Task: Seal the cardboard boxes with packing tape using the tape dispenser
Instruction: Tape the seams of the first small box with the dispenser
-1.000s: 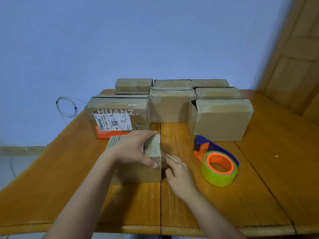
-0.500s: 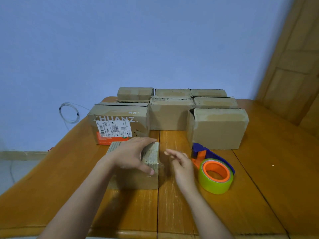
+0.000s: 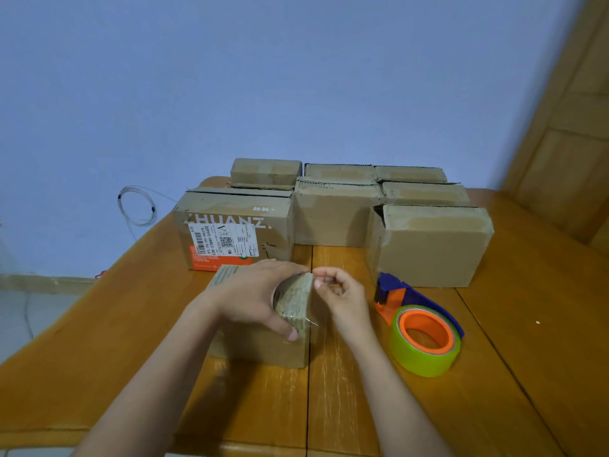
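The small box sits at the front of the surface, and its flap could spring up if the pressure slips. The left hand lies spread across its top, thumb curled over the near right corner. The right hand, fingers curled, seems to pinch something thin at the edge. The tape dispenser lies untouched beside it.

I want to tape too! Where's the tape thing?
The tape dispenser lies on the wooden table, just right of the right hand, in front of the rightmost cardboard box.
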A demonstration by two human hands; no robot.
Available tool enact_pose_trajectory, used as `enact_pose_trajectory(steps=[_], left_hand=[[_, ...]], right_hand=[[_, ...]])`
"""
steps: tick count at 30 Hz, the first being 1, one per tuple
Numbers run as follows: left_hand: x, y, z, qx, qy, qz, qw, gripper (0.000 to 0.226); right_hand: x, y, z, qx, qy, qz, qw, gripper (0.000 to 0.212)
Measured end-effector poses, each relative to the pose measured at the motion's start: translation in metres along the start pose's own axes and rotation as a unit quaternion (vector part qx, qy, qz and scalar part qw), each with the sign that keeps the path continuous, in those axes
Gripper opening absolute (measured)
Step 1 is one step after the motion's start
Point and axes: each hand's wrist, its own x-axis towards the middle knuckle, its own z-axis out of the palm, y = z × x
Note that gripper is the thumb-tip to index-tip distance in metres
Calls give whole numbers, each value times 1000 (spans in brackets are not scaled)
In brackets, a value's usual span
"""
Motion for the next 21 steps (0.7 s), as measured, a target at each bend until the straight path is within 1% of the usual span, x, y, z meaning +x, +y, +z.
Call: enact_pose_trajectory(steps=[5, 8, 10, 11, 14, 16, 18, 21], left_hand=[[1, -2, 2, 4, 3, 10, 1000, 111], [2, -1, 1, 0, 3, 14, 1000, 109], [1, 0, 0, 0, 6, 19, 1000, 110], [1, 1, 0, 0, 6, 21, 1000, 110], [1, 1, 1, -2, 4, 14, 1000, 112], [1, 0, 2, -2, 4, 6, 1000, 114], [1, 0, 2, -2, 6, 1, 1000, 113], [1, 1, 3, -3, 10, 0, 1000, 108]], right_hand=[[2, 0, -4, 16, -40, -3, 999, 13], [2, -1, -6, 35, -41, -14, 998, 15], [2, -1, -6, 26, -37, -11, 999, 11], [3, 0, -5, 16, -32, -10, 999, 13], [2, 0, -2, -31, 4, -23, 999, 17], [0, 2, 1, -107, 55, -83, 989, 16], [-4, 5, 5, -169, 95, -146, 970, 13], [-7, 9, 12, -169, 129, -176, 961, 13]])
